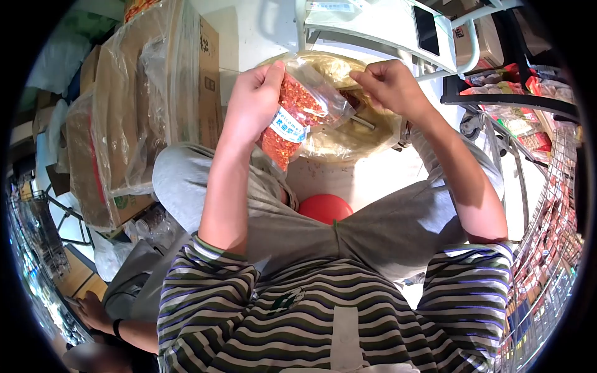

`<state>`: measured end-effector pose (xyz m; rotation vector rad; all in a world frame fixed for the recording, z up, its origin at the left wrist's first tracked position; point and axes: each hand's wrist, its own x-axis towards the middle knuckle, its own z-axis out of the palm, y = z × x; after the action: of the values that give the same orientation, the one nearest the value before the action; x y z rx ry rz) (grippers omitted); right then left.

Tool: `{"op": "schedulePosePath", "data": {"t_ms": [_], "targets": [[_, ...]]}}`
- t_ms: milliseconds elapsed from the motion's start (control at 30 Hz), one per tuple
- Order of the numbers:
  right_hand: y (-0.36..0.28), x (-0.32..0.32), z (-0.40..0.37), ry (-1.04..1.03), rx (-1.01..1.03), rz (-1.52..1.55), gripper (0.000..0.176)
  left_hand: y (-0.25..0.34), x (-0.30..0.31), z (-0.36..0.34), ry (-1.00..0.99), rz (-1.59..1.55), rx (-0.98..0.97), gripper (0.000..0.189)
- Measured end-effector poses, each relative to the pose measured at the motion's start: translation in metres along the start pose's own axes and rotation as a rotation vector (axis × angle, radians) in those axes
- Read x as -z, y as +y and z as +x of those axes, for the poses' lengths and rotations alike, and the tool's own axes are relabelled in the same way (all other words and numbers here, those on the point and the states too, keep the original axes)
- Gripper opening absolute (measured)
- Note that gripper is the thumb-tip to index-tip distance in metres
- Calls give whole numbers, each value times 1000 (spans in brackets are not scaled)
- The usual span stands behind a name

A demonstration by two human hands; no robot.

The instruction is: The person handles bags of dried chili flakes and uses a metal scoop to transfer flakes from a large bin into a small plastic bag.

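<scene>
You sit in what looks like a shop: bright packets (550, 89) and a filled wire basket (540, 248) at your right, cardboard boxes (209, 81) at your left.

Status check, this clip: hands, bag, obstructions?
Left hand: grip on clear plastic bag of red flakes. Right hand: curled closed, contents unclear. Yellowish, translucent, crinkled plastic behind bag; no obstruction evident.

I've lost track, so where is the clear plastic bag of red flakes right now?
In the head view, the flake bag is upper middle, gripped by the left hand, left of the right hand, overlapping translucent yellowish plastic.
</scene>
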<state>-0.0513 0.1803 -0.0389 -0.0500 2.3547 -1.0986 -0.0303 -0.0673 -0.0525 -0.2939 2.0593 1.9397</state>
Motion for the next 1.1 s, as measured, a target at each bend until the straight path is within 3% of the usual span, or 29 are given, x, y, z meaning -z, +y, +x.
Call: {"op": "schedulePosePath", "data": {"t_ms": [133, 200, 233, 333, 367, 533, 667, 767, 967, 1100], "targets": [[11, -20, 5, 198, 256, 75, 41, -3, -4, -2, 5, 7, -82, 38], [5, -13, 4, 65, 26, 6, 43, -10, -5, 0, -13, -19, -91, 37], [1, -14, 4, 85, -37, 144, 47, -13, -6, 1, -26, -35, -102, 38], [-25, -11, -12, -128, 7, 364, 45, -12, -9, 0, -75, -99, -90, 36], [-23, -17, -14, -172, 110, 334, 35, -12, -12, -1, -86, -155, -64, 36], [-19, -5, -12, -218, 256, 354, 20, 14, -19, -10, -190, -406, 65, 32], [-29, 16, -19, -185, 226, 358, 25, 10, -10, -14, -475, -152, -48, 29], [-27, 25, -20, -104, 212, 346, 29, 10, -17, -17, -422, -201, -33, 29], [-22, 29, -26, -161, 230, 404, 26, 4, -23, -17, -343, -228, -66, 29], [-32, 62, -35, -358, 240, 349, 23, 16, -23, -25, -420, -236, -43, 29]]}}
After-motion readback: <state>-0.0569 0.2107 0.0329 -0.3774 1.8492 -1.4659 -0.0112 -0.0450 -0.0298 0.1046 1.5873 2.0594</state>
